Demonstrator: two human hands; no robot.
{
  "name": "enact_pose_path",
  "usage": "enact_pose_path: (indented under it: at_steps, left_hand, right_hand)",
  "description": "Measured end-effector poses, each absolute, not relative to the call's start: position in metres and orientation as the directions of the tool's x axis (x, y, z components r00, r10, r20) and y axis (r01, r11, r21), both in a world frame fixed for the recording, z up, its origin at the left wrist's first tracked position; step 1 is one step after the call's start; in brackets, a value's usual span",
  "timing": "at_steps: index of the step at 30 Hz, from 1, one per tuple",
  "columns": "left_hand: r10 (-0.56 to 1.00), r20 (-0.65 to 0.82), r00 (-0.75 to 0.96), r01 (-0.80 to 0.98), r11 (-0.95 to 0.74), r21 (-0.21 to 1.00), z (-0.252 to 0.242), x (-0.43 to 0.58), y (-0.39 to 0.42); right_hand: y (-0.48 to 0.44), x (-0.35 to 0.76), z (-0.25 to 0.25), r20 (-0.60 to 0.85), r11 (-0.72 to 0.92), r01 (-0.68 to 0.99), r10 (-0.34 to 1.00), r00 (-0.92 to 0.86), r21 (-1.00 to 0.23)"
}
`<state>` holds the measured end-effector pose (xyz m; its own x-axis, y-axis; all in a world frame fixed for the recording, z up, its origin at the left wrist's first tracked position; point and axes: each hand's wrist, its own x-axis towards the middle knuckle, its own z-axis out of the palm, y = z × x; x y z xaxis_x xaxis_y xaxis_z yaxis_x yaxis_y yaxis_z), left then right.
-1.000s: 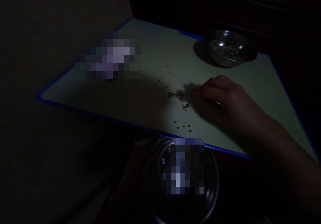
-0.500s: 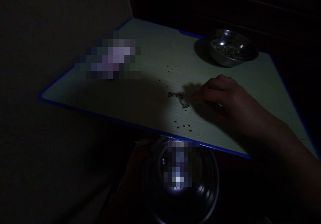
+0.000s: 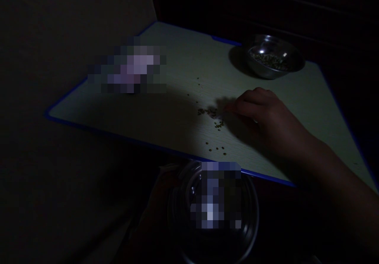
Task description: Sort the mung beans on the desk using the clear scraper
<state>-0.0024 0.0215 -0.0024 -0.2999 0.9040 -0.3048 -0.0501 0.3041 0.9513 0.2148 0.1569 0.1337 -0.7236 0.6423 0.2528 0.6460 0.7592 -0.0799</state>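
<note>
The scene is very dark. My right hand (image 3: 260, 112) lies on the pale table (image 3: 177, 70), fingers curled and fingertips pinched together. The tips sit just right of a small cluster of seeds (image 3: 209, 112); whatever is in the pinch is too small to see. More loose seeds (image 3: 218, 149) lie nearer the front edge. Below that edge is a steel bowl (image 3: 183, 216). My left hand (image 3: 155, 205) shows only as a dim shape gripping the bowl's left rim.
A second steel bowl (image 3: 274, 60) with seeds in it stands at the table's back right. The table has a blue edge (image 3: 118, 135). A blurred patch covers something on the table's left part. A wall rises on the left.
My right hand's fingertips drew back slightly from the seed cluster, then returned beside it. The bowls, the scattered seeds and my left hand have not moved.
</note>
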Motion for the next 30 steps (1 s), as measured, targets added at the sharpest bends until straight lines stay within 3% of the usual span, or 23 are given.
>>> enact_pose_path:
  at_steps: [6,9,17,23,30]
  left_hand:
    - [0.865,-0.269,-0.422,-0.065,0.267,0.961,-0.022,-0.004,0.035]
    - [0.857,-0.276,-0.435,-0.062,0.277,0.959,-0.022,0.000,0.038]
    - [0.893,-0.276,-0.355,-0.018,0.289,0.957,0.008,0.002,0.017]
    - [0.911,-0.234,-0.340,0.016,0.254,0.967,0.007,0.002,0.025]
    - [0.925,-0.286,-0.251,0.014,0.299,0.954,0.017,0.003,0.008]
  right_hand:
    - [0.158,0.217,0.134,0.360,0.729,0.673,0.666,-0.653,-0.128]
    - [0.159,0.218,0.133,0.347,0.691,0.705,0.708,-0.616,-0.160]
    - [0.161,0.218,0.130,0.375,0.614,0.769,0.765,-0.524,-0.179]
    - [0.165,0.215,0.124,0.363,0.607,0.779,0.770,-0.525,-0.160]
    - [0.163,0.212,0.125,0.305,0.637,0.762,0.753,-0.583,-0.116]
